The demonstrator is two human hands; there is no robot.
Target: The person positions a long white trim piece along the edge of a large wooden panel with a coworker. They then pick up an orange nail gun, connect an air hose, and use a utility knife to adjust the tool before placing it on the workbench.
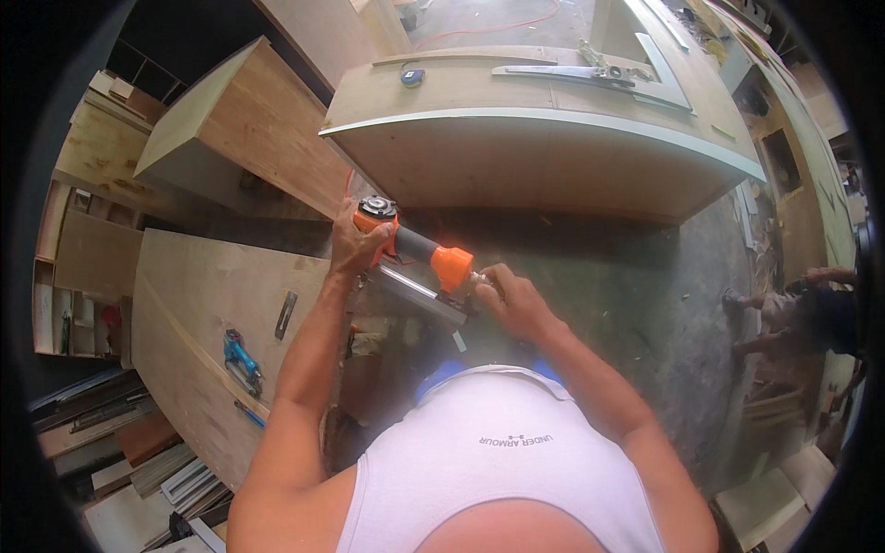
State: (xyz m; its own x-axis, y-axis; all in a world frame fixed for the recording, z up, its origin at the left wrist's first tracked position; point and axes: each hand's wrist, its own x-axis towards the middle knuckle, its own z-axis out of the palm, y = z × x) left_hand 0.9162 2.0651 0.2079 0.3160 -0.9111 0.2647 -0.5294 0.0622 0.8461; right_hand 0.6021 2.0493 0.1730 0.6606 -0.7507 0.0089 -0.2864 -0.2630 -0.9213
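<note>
An orange and black air nail gun [418, 246] is held in front of my chest, lying crosswise. My left hand [356, 243] is closed round its orange head, below the round black cap. The gun's silver magazine [410, 288] slants down under the dark handle. At the handle's orange end, a small metal air fitting [478, 277] sticks out toward the right. My right hand [516, 302] pinches this fitting between thumb and fingers. The fingers partly cover it, so whether a hose is joined there cannot be made out.
Ahead stands a large plywood cabinet [516, 161], with a blue tape measure [412, 77] and a long metal tool [553, 72] on top. A plywood panel [198, 304] at left bears a teal air tool [241, 361]. Another person [802, 309] is at the right.
</note>
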